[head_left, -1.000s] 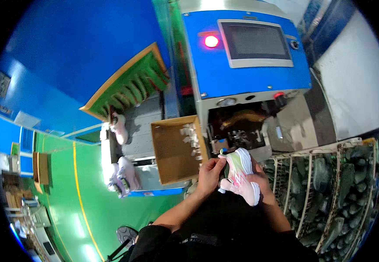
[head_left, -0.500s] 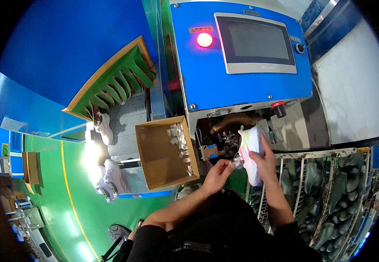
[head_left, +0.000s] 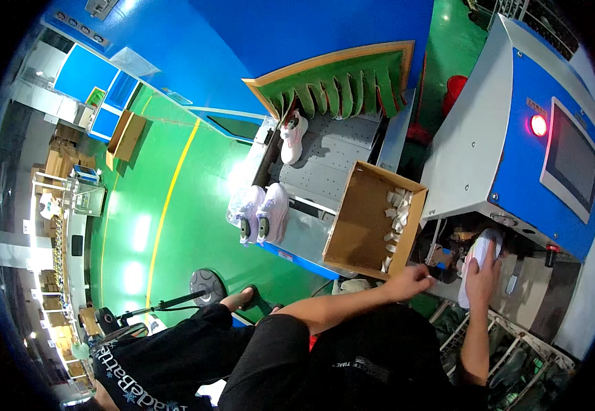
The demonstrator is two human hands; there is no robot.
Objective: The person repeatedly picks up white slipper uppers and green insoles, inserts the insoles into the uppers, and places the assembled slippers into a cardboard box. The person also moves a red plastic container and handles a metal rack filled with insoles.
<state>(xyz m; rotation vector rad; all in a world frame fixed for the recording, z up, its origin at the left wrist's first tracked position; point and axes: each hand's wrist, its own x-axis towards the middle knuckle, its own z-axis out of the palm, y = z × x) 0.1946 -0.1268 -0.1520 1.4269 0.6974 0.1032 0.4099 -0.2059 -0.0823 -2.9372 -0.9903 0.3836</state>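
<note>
My right hand [head_left: 482, 277] grips a white shoe [head_left: 492, 241], its fingers laid along the side. The shoe is tilted beneath the front of a blue and grey machine [head_left: 475, 147]. My left hand [head_left: 408, 282] is apart from the shoe, by the near corner of an open cardboard box [head_left: 357, 226]. Its fingers are curled together, and whatever they may hold is too small to make out. Several small white curved pieces [head_left: 399, 214] lie along the right side of the box.
A pair of white shoes [head_left: 273, 212] stands at the conveyor's [head_left: 321, 154] near end. Another white shoe [head_left: 292, 139] sits by the green flap curtain [head_left: 338, 92]. A person in black [head_left: 167, 359] is close on my left, near a scooter [head_left: 174, 301]. Wire racks [head_left: 510, 342] are below right.
The view has swung left, bringing the person in black into sight. My left hand has come away from the shoe toward the box. My right hand still holds the shoe.
</note>
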